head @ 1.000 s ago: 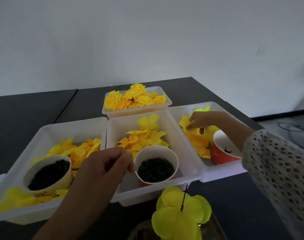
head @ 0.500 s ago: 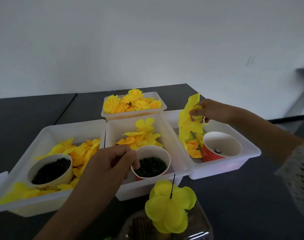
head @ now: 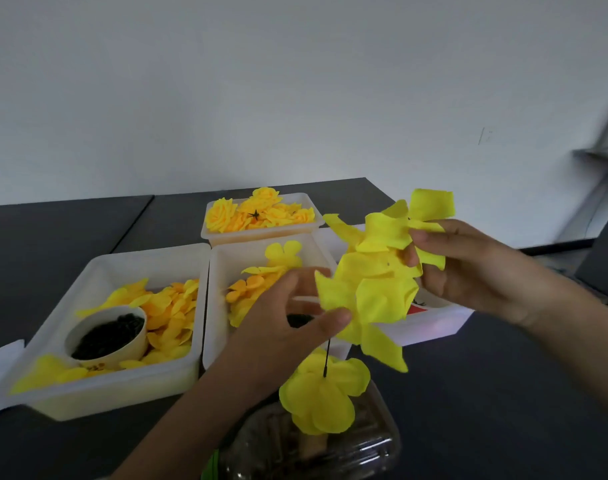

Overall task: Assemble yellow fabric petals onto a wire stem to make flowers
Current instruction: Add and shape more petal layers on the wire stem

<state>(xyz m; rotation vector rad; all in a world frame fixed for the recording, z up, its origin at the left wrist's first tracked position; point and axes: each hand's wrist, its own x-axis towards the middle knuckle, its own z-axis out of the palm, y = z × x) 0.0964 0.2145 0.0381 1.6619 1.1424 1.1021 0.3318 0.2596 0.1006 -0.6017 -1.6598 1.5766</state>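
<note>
Our right hand [head: 475,271] has come up out of the right tray [head: 430,327] since a moment ago, and its fingers [head: 430,237] now pinch a clump of petals [head: 375,271] held in the air above that tray, just beside our left hand [head: 282,323]. The left hand has risen from the middle tray [head: 223,282]; its thumb touches the lower edge of the clump, but whether it is gripping the fabric or anything else we cannot tell. The wire stem [head: 327,358] stands upright near us, poking through a petal layer [head: 323,389] already threaded on it, above a clear container [head: 313,452] on the dark surface [head: 503,410]. We judge the pick-up done: next is peeling one layer free of the clump and threading it onto the stem. Finished flowers sit in the far tray [head: 261,220].
</note>
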